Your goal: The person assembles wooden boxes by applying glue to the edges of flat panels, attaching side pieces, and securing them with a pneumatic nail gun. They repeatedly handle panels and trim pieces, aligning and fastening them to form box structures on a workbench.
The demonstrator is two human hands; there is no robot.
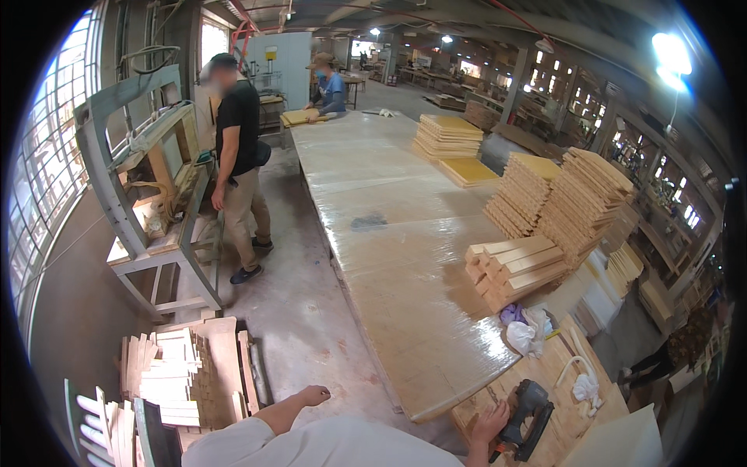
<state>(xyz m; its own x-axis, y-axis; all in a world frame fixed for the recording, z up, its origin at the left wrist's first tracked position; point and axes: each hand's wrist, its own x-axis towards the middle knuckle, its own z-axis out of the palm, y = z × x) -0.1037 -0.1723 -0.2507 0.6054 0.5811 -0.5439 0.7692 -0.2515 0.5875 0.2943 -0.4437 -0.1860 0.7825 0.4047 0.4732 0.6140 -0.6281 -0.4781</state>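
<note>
My right hand (490,421) lies at the edge of a wooden board at the lower right, its fingers stretched out. Right beside it a black nail gun (531,416) rests on the board, and whether my fingertips touch it is hard to tell. My left hand (315,395) hangs over the floor, left of the long table's near corner. Its fingers are loosely curled, with nothing visible in them. Next to the nail gun lie a pale hose (574,369) and a crumpled white cloth (585,387).
The long film-covered table (389,272) carries wooden strips (517,268) and stacked panels (587,202) along its right side. White and purple bags (527,331) sit near its corner. A person (237,156) stands at left; another (328,89) works at the far end. Wood offcuts (167,373) fill the lower left.
</note>
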